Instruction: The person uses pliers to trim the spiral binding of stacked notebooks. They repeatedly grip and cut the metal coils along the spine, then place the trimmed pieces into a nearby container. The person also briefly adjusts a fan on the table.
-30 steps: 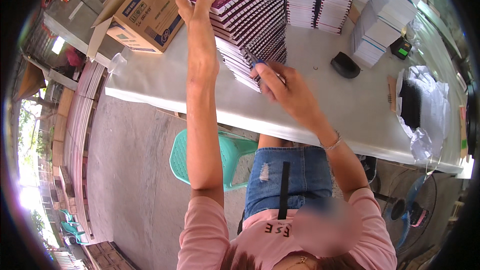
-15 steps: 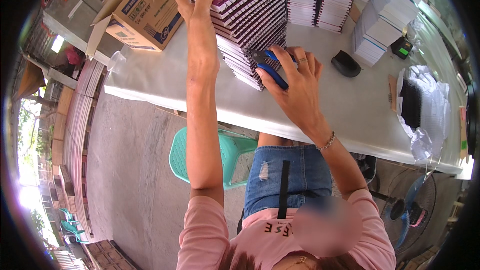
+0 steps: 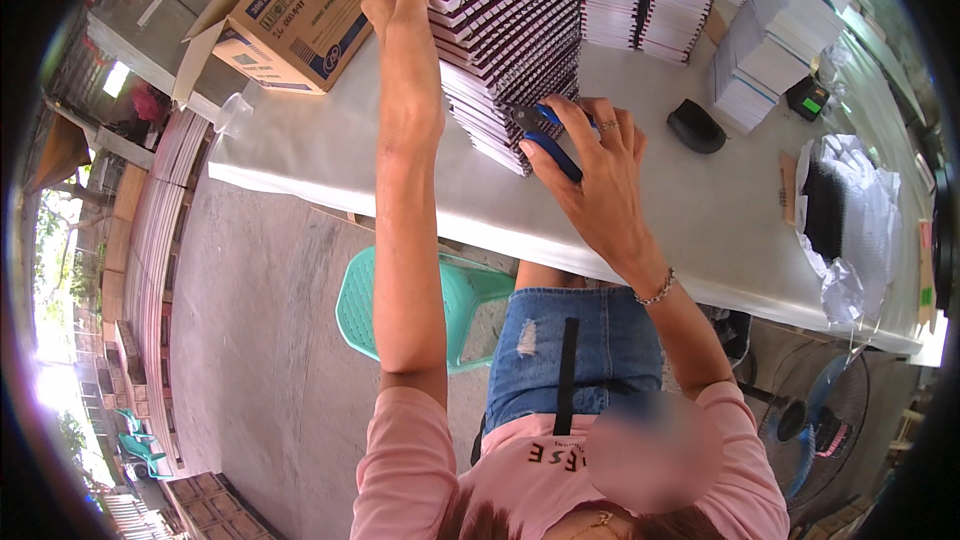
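"what's that at the table's (image 3: pixel 710 230) left end?"
"a cardboard box (image 3: pixel 300 30) with a flap open, a clear cup (image 3: pixel 235 115) near it."
"and lower down?"
"from here i see a green stool (image 3: pixel 357 308) and a blue-bladed fan (image 3: pixel 795 418)."

Carton (image 3: pixel 300 25) left of notebook stack (image 3: pixel 510 45)

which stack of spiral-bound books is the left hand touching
The purple-topped stack: the left hand touches its top corner. The spiral-bound stacks to its right have neither of the hands on them.
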Action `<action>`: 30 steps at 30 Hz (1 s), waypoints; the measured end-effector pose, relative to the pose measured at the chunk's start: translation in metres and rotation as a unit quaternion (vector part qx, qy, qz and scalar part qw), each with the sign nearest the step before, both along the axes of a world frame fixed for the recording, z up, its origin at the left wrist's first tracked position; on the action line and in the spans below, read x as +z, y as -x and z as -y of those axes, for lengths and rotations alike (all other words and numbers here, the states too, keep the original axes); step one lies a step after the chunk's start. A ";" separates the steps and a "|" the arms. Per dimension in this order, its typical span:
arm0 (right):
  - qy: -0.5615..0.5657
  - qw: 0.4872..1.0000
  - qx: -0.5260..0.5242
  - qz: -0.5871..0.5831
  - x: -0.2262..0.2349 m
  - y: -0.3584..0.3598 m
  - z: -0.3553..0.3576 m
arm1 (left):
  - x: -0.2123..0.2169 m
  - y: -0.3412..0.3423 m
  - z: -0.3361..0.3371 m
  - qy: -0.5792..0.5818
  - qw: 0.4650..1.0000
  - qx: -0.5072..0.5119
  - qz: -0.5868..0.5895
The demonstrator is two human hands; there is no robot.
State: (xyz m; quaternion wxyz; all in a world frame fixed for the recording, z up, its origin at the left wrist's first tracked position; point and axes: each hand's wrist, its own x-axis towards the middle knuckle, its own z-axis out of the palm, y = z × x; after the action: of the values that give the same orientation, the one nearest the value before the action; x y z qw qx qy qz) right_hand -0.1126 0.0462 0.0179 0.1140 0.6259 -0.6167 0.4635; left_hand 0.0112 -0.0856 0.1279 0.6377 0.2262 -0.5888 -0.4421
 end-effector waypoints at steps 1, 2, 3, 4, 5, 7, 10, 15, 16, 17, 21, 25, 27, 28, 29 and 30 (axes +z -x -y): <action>-0.006 1.000 -0.001 0.007 -0.003 -0.001 0.000 | -0.001 -0.001 0.000 0.003 1.000 0.001 0.002; -0.004 1.000 -0.008 0.007 -0.006 -0.001 0.002 | -0.001 -0.002 0.001 0.006 1.000 0.002 0.002; -0.001 1.000 -0.015 0.006 -0.007 -0.002 0.004 | -0.001 -0.002 0.001 0.010 1.000 0.002 0.003; 0.001 1.000 -0.022 0.006 -0.008 -0.002 0.005 | 0.000 -0.001 0.001 0.008 1.000 0.004 0.003; -0.001 1.000 -0.017 0.016 -0.008 -0.002 0.006 | 0.000 0.000 -0.001 0.006 1.000 0.008 0.002; -0.005 0.999 -0.006 0.037 -0.008 -0.003 0.007 | 0.000 0.000 -0.001 0.008 1.000 0.013 0.003; 0.007 1.000 -0.018 0.023 -0.009 -0.003 0.009 | -0.001 0.000 -0.001 0.008 1.000 0.016 0.005; -0.246 0.888 0.181 0.344 0.012 0.007 0.004 | -0.003 -0.004 0.005 0.005 1.000 0.017 0.007; -0.359 0.760 0.260 0.475 0.019 0.009 0.001 | -0.003 -0.005 0.005 0.004 1.000 0.017 0.004; -0.355 0.788 0.242 0.441 0.019 0.010 0.001 | -0.002 -0.004 0.004 0.004 1.000 0.014 0.002; -0.168 0.939 0.149 0.261 0.007 0.003 -0.003 | 0.000 0.000 0.000 0.010 1.000 0.006 0.004; -0.015 0.996 0.042 0.075 -0.009 0.001 -0.003 | -0.001 -0.001 0.003 0.014 1.000 0.007 0.007; -0.017 0.999 0.017 0.048 -0.010 -0.002 -0.004 | -0.001 -0.001 0.002 0.005 1.000 0.006 0.011; -0.017 0.999 0.004 0.035 -0.011 -0.002 -0.005 | -0.001 -0.001 0.002 0.007 1.000 0.008 0.009; -0.013 0.999 -0.002 0.029 -0.013 -0.002 -0.004 | -0.001 -0.001 0.001 0.009 1.000 0.009 0.006; -0.008 1.000 -0.008 0.024 -0.016 -0.002 -0.002 | -0.001 0.000 0.001 0.011 1.000 0.009 0.004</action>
State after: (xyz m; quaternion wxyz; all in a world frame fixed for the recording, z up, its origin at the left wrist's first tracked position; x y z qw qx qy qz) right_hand -0.1110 0.0480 0.0017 0.0976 0.6106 -0.6281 0.4724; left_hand 0.0114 -0.0861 0.1270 0.6420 0.2263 -0.5941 -0.4286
